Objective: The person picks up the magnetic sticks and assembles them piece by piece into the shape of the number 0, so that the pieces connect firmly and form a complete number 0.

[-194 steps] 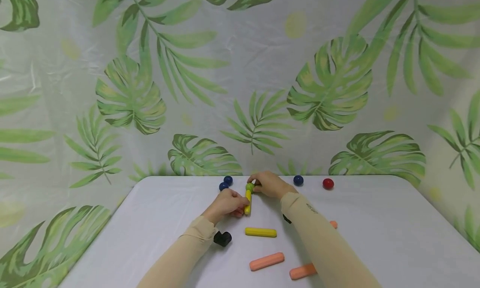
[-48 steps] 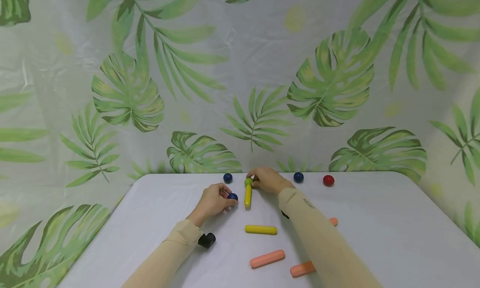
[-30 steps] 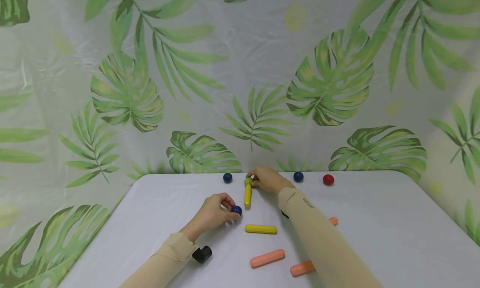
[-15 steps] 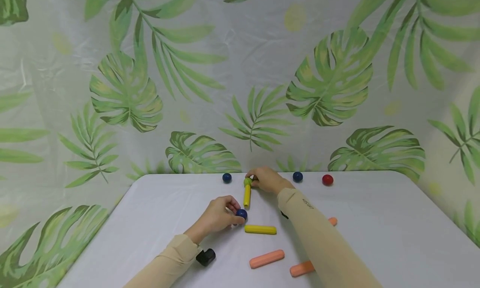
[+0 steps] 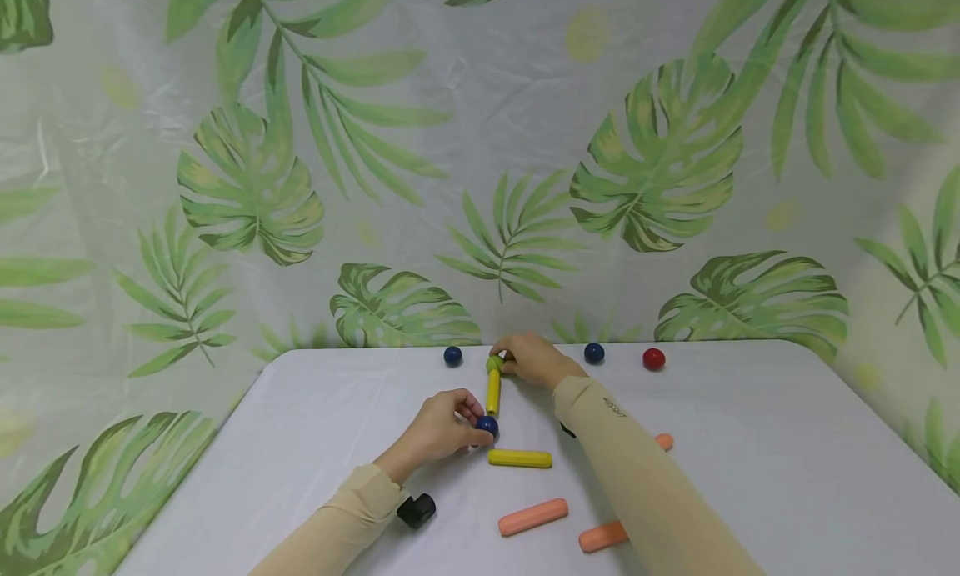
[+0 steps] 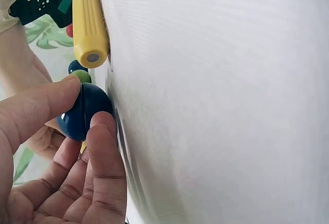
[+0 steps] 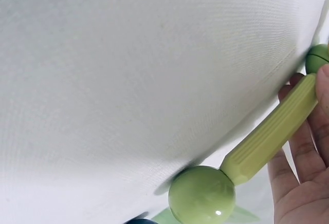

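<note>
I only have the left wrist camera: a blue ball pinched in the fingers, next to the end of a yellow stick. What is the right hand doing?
Observer: In the head view the right hand holds a green ball at the far end of a yellow stick that points away from the person.
Operator: Anything else in that hand?
Observer: Yes. The right wrist view shows a pale green stick lying against its fingers.
Operator: Any loose balls around?
Observer: Three sit along the far edge of the table: a blue ball left of the right hand, and a second blue ball and a red ball right of it.
</note>
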Tool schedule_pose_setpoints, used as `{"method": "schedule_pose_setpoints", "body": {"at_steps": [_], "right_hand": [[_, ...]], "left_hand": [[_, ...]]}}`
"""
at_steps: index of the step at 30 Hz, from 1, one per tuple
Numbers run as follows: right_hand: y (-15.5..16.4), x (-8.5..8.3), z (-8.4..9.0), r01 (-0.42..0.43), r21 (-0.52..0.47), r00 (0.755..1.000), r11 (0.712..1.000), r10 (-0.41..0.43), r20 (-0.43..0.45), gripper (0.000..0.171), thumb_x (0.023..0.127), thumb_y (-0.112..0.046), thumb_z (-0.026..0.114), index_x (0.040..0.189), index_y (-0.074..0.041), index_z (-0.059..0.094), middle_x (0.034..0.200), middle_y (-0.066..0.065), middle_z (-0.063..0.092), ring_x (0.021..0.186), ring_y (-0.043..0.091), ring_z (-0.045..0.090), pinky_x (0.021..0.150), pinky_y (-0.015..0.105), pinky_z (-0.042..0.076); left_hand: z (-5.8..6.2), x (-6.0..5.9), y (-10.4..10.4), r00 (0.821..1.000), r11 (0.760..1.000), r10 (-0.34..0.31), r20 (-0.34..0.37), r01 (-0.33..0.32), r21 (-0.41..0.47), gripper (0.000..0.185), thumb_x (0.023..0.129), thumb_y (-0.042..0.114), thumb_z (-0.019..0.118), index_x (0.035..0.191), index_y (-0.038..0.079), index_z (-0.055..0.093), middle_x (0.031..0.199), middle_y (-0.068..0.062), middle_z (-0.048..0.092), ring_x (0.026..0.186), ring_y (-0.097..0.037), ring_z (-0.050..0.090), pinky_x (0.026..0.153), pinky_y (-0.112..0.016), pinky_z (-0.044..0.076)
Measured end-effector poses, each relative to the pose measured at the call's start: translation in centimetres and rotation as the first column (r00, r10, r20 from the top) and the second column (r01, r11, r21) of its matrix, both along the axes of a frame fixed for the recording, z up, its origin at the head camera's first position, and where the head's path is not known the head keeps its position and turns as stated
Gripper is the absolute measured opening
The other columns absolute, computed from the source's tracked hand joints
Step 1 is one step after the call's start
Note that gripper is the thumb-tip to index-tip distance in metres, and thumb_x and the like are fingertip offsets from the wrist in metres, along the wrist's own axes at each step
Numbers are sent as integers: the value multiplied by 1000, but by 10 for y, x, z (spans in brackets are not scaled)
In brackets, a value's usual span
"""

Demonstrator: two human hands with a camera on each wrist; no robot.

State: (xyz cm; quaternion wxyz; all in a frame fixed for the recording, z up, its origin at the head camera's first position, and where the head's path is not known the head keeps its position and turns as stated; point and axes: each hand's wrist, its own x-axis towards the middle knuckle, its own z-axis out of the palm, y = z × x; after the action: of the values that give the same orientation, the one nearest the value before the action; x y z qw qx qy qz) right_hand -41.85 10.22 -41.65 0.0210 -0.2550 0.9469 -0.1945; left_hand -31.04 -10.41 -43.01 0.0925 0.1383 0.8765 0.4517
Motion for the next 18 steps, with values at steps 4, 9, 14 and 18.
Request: {"method": "schedule_pose_setpoints", "body": {"at_steps": [4, 9, 14, 18], "right_hand": [[1, 1, 1, -16, 0, 1000, 1000, 16, -6, 31, 102, -6, 72, 133, -6, 74, 115, 14, 78, 105, 26, 73, 99, 42, 59], [1, 1, 2, -4, -2, 1000, 1000, 4, 8, 32, 102, -5, 72, 134, -7, 73, 117, 14, 78, 108, 26, 73, 101, 42, 59], [1, 0, 1, -8, -4, 1000, 1000, 9, 11, 32, 102, -5, 71, 134, -7, 73, 119, 15, 78, 110, 27, 74, 102, 42, 58], [2, 0, 1, -26, 0, 999, 1000, 26, 25, 35, 102, -3, 70, 137, -6, 71, 124, 16, 77, 115, 29, 73, 104, 43, 58]], "left_hand": [[-1, -2, 2, 1000, 1000, 8, 0, -8, 3, 35, 82, 11, 93, 103, 6, 66, 94, -6, 68, 64, -12, 62, 60, -26, 57], [-3, -5, 3, 1000, 1000, 12, 5, -12, 10, 35, 83, 11, 93, 103, 7, 65, 94, -6, 67, 64, -12, 63, 61, -27, 58], [-3, -6, 4, 1000, 1000, 1, 3, -1, 16, 35, 84, 10, 92, 105, 6, 64, 95, -7, 68, 65, -12, 65, 62, -26, 58], [-3, -7, 4, 1000, 1000, -27, 7, 27, 14, 37, 85, 11, 91, 109, 7, 64, 98, -8, 68, 67, -13, 66, 63, -27, 59]]}}
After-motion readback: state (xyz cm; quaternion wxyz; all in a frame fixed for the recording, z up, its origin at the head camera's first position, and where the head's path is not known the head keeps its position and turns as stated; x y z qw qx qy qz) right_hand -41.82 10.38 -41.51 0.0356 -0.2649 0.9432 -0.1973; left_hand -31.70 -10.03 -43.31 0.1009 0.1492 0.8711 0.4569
